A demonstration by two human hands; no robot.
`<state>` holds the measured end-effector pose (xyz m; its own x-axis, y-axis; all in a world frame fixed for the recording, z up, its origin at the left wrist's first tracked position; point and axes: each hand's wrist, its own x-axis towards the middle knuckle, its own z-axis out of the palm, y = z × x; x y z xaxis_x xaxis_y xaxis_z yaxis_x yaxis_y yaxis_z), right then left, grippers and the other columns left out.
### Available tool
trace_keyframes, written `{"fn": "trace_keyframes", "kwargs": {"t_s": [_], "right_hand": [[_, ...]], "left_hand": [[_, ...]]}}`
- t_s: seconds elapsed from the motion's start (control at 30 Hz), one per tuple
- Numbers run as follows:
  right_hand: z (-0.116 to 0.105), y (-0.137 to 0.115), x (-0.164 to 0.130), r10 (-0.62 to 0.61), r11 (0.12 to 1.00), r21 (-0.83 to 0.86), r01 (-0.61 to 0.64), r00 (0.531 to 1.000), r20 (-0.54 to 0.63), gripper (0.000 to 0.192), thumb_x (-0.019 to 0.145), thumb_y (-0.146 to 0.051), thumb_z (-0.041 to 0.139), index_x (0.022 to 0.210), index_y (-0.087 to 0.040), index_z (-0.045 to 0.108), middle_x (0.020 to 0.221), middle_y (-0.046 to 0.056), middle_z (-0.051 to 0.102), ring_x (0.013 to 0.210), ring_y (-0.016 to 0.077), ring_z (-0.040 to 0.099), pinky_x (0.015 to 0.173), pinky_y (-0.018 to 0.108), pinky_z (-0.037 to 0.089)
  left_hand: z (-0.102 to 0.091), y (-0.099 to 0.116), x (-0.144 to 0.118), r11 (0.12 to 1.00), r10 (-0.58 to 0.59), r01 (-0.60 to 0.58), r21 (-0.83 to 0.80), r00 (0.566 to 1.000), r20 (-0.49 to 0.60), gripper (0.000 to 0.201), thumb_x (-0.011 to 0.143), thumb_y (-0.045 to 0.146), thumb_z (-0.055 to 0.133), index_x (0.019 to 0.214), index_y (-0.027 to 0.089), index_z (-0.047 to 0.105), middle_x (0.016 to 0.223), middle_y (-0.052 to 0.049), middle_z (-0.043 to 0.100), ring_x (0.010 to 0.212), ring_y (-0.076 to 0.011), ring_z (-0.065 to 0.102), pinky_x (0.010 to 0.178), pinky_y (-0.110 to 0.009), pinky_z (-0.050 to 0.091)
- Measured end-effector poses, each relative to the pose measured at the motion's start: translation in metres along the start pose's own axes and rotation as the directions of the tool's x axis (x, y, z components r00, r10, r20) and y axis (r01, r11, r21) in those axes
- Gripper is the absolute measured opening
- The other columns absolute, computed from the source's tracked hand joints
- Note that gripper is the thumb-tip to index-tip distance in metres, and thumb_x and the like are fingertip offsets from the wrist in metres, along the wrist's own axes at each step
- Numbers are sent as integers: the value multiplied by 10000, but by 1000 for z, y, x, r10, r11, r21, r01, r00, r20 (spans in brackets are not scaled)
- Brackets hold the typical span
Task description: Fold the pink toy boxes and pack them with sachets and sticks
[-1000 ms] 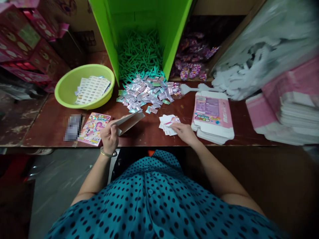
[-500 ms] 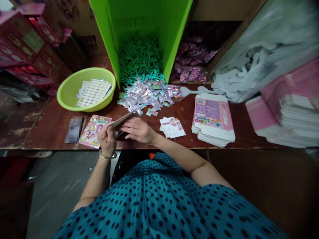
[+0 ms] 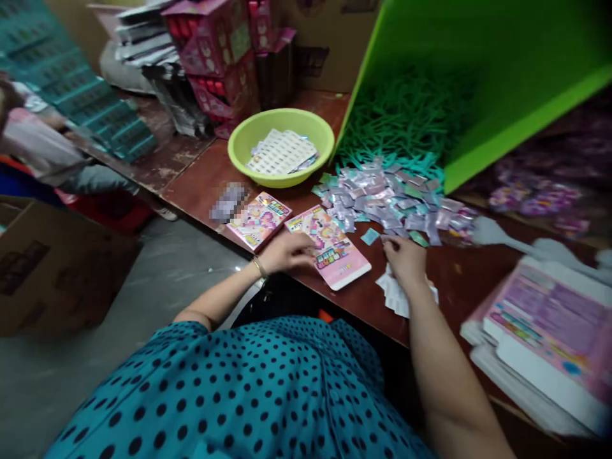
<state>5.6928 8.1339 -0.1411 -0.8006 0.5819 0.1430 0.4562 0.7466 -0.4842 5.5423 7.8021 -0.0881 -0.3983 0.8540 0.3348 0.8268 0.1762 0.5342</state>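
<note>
Currently, the table (image 3: 201,175) carries, from largest to smallest: a green bin (image 3: 478,76) of green sticks, a flat carton stack (image 3: 540,338) far right of the hands, a bowl (image 3: 281,145) of sheets beyond the left hand, and a foil packet pile (image 3: 387,201) just beyond the right hand. One pink box (image 3: 329,245) lies flat under the left hand (image 3: 285,252), whose fingers press its near edge, loosely spread, not clenched. A second box (image 3: 258,220) lies just left of that hand, apart from it. The right hand (image 3: 405,258) rests on the small card stack (image 3: 399,294), fingertips at the pile's edge; whether it pinches a packet cannot be told. Judged progress: two boxes laid out; many cartons, cards and packets remain.
</note>
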Motion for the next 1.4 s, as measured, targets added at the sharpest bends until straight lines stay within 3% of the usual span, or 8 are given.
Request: {"fn": "trace_keyframes", "kwargs": {"t_s": [0.1, 0.17, 0.23, 0.33, 0.53, 0.8, 1.03, 1.4], "right_hand": [[-8, 5, -1, 43, 991, 128, -30, 994, -104, 307, 831, -284, 558, 984, -164, 795, 1014, 153, 791, 897, 258, 710, 876, 362, 525], [-14, 2, -6, 38, 987, 159, -10, 984, -172, 286, 825, -336, 577, 936, -182, 792, 1014, 158, 789, 917, 266, 711, 889, 365, 524], [-21, -3, -10, 13, 984, 175, 29, 971, -237, 286, 818, -378, 583, 899, -192, 784, 1027, 156, 790, 967, 277, 719, 915, 371, 528], [-33, -8, -15, 2, 976, 207, 71, 944, -331, 332, 807, -424, 569, 893, -192, 790, 1015, 151, 793, 970, 291, 736, 920, 393, 545], [-64, 1, -42, 253, 934, 342, -99, 860, -443, 389, 709, -489, 647, 942, -238, 833, 985, 140, 800, 890, 320, 757, 856, 449, 590], [-82, 4, -84, 432, 870, 432, -238, 791, -433, 553, 654, -492, 679, 1094, -195, 837, 1023, 175, 799, 942, 411, 759, 908, 563, 588], [-75, -2, -100, 398, 863, 482, -153, 793, -462, 522, 709, -496, 695, 1057, -130, 829, 997, 176, 795, 907, 349, 753, 883, 502, 585], [-90, -1, -144, 401, 838, 531, -127, 803, -441, 425, 775, -481, 710, 999, -133, 806, 1005, 136, 792, 917, 250, 739, 897, 370, 584]], "left_hand": [[-69, -65, -11, 727, -528, 659, 191, 715, -457, 557, 972, 592, 557, 1207, 103, 682, 1228, -222, 673, 1180, -322, 604, 1040, -453, 429], [-107, -103, -17, 392, -733, 878, 275, 479, -483, 713, 870, 598, 705, 1290, 28, 614, 1361, -318, 564, 1300, -427, 516, 1092, -551, 378], [-128, -129, -21, 249, -847, 906, 344, 376, -377, 828, 776, 551, 812, 1340, -5, 570, 1419, -360, 496, 1349, -486, 464, 1098, -588, 376], [-138, -151, -29, 334, -847, 894, 298, 424, -321, 748, 731, 408, 846, 1321, 14, 608, 1435, -336, 512, 1367, -478, 453, 1107, -553, 392], [-151, -150, -73, 535, -842, 645, -545, 359, -402, 564, 790, 556, 659, 1092, 84, 715, 1117, -172, 740, 1084, -283, 668, 942, -381, 536], [-122, -58, -100, 177, -771, -90, -980, 607, -195, 676, 734, 623, 694, 1283, 229, 664, 1375, -114, 681, 1276, -326, 634, 1049, -493, 549], [-49, 29, -47, -144, -622, 34, -989, 774, 117, 736, 736, 648, 684, 1293, 166, 682, 1379, -141, 682, 1367, -391, 562, 1159, -577, 456], [0, 96, -25, -272, -420, 313, -910, 813, 405, 820, 814, 767, 521, 1387, 185, 598, 1450, -168, 616, 1366, -360, 552, 1063, -513, 505]]}}
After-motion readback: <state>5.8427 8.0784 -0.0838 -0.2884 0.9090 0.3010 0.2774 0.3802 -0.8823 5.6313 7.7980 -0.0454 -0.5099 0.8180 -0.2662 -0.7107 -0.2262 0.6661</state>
